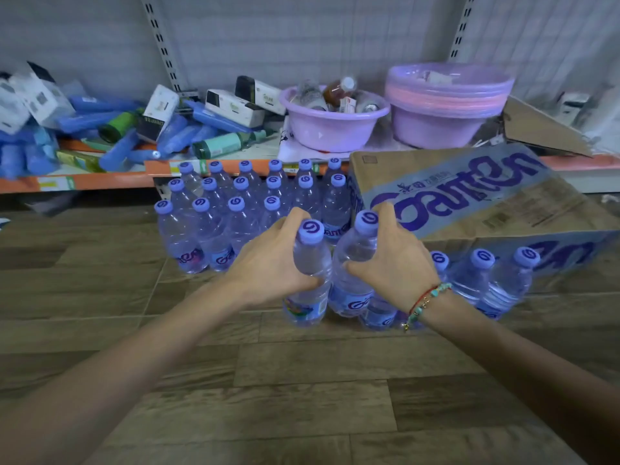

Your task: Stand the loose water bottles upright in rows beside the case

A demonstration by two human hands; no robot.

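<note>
Each hand holds one clear water bottle with a purple cap. My left hand (268, 263) grips a bottle (310, 286) round its upper body. My right hand (392, 260) grips a second bottle (355, 263) right beside it. Both bottles are upright, held close together above the wooden floor. Behind them several bottles (235, 203) stand upright in rows, left of the cardboard case (469, 196). More upright bottles (486, 280) stand in front of the case, to the right of my right wrist.
A low shelf (100, 177) behind the rows carries blue packets, boxes and green bottles. Two purple basins (335, 122) (446, 105) sit on it further right. A folded cardboard piece (543, 132) lies at the far right. Wooden floor (268, 380) stretches in front.
</note>
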